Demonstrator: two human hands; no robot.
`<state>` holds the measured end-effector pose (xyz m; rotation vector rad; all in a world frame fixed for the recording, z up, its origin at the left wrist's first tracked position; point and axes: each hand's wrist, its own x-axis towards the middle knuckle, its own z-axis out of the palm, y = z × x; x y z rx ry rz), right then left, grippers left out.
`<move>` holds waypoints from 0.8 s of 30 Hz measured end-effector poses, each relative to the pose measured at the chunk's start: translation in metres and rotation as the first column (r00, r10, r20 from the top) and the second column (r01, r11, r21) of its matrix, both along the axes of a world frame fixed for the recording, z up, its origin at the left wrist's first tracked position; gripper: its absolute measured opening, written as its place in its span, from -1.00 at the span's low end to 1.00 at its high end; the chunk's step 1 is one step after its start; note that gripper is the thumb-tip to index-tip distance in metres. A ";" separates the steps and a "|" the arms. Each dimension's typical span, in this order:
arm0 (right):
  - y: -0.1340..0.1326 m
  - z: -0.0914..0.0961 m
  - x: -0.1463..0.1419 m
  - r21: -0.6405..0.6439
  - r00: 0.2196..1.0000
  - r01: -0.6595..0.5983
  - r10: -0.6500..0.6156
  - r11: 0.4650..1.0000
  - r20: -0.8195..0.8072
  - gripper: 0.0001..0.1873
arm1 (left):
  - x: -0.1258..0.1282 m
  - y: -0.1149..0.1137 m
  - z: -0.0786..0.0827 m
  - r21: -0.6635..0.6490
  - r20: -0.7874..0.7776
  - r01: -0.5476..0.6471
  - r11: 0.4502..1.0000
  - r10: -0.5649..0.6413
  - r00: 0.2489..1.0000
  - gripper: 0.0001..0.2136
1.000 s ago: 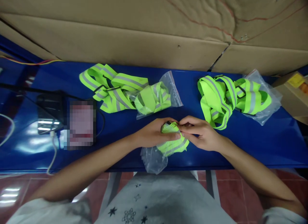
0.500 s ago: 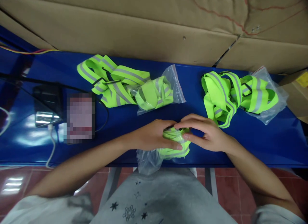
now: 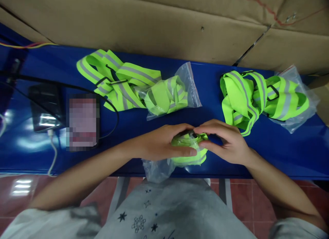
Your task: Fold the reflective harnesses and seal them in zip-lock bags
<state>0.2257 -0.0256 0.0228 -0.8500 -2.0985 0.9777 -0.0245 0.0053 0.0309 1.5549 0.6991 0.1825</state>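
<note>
Near the front edge of the blue table, a bundled neon-green reflective strap (image 3: 191,159) lies partly inside a clear plastic bag (image 3: 158,170). My left hand (image 3: 164,143) wraps round the bundle from the left, its thumb along the near side. From the right, my right hand (image 3: 226,142) pinches the bundle's upper right part between thumb and fingers. A dark buckle shows at the top between both hands. Part of the strap and bag is hidden under my left palm.
Behind lie a loose reflective strap with a bagged part (image 3: 164,95) and, to the right, another reflective strap (image 3: 241,98) on a clear bag (image 3: 293,126). A blurred-out device (image 3: 83,122), a black box (image 3: 46,109) and cables occupy the left. Brown cardboard (image 3: 154,26) borders the back.
The view has shifted slightly. Both hands stay on the bundled strap, and the dark buckle at its top shows a little more between my fingers.
</note>
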 end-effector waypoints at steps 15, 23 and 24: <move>0.003 -0.007 0.001 -0.110 0.997 0.070 -0.073 0.991 -0.020 -0.69 | 0.005 -0.014 -0.012 0.081 0.013 -0.155 0.985 0.154 0.988 -0.66; 0.001 -0.003 -0.004 -0.094 0.987 0.139 -0.146 0.986 -0.074 -0.69 | 0.004 -0.011 -0.006 0.174 0.022 -0.163 0.971 0.162 0.987 -0.67; 0.000 -0.004 -0.005 -0.083 0.988 0.133 -0.139 0.988 -0.071 -0.69 | 0.004 -0.011 -0.006 0.171 0.011 -0.161 0.972 0.162 0.987 -0.67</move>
